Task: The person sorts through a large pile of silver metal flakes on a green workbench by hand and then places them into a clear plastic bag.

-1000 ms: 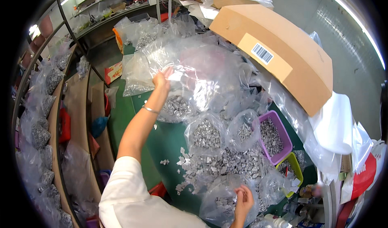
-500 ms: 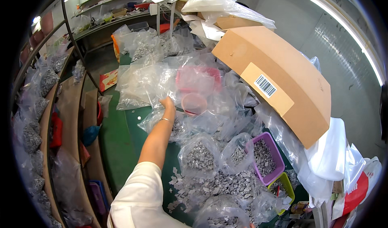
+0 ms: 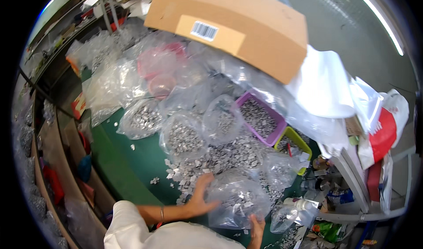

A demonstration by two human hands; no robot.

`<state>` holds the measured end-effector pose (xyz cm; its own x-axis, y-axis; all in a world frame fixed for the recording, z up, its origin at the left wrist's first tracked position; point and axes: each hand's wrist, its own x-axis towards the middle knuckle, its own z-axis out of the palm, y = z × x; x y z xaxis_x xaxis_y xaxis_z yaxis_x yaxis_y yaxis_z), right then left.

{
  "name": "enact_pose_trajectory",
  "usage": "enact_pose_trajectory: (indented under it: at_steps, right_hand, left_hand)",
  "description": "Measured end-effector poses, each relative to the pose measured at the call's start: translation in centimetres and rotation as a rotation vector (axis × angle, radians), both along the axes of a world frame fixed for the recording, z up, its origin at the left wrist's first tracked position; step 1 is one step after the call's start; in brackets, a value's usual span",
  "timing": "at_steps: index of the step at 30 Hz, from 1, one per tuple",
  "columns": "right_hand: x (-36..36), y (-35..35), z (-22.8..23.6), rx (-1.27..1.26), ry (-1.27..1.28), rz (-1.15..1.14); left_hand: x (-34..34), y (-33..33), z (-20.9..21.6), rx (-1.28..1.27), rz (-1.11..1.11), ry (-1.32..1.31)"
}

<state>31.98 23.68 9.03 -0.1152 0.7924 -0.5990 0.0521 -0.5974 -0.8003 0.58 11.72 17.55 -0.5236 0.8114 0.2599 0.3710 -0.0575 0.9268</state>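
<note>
A clear plastic bag [image 3: 240, 202] with grey flat metal-looking pieces inside lies at the near edge of the green table. My left hand [image 3: 200, 200] is at its left side, fingers and thumb spread apart, with nothing in them. At the bag's near right edge, my right hand [image 3: 257, 226] has its fingers closed on the plastic; part of that hand is hidden by the film. Loose grey pieces [image 3: 229, 154] are heaped just beyond the bag. Farther back stand two open clear bags of small grey parts, a left one [image 3: 183, 136] and a right one [image 3: 224, 121].
A purple basket [image 3: 275, 132] and a yellow-green basket [image 3: 304, 149] hold grey parts at the right. Behind them rests a large cardboard box [image 3: 246, 24]. Pink containers [image 3: 161, 61] lie under plastic film at the back left. Shelves with filled bags [image 3: 26, 161] line the left side.
My left hand has come back from the clear bags at the far side to the near bag. My right hand now shows at that bag's edge. The view has turned to the right.
</note>
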Motion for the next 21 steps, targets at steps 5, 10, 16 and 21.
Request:
enact_pose_trajectory:
  at_steps: [5,10,16,21]
  right_hand:
    - [-0.8,-0.8,-2.8,-0.224,0.160,-0.143]
    - [-0.4,-0.3,-4.9,-0.267,0.178,-0.086]
    - [-3.2,-1.3,-1.9,-0.085,-0.062,-0.080]
    - [-3.4,-2.1,3.2,0.193,0.086,0.035]
  left_hand:
    - [8.8,0.4,-4.7,-0.331,-0.044,-0.148]
    - [6.6,2.3,-8.7,-0.643,0.002,-0.569]
    - [3.9,2.3,-7.6,-0.160,0.203,-1.277]
    - [1.5,1.9,0.3,-0.112,0.016,-0.970]
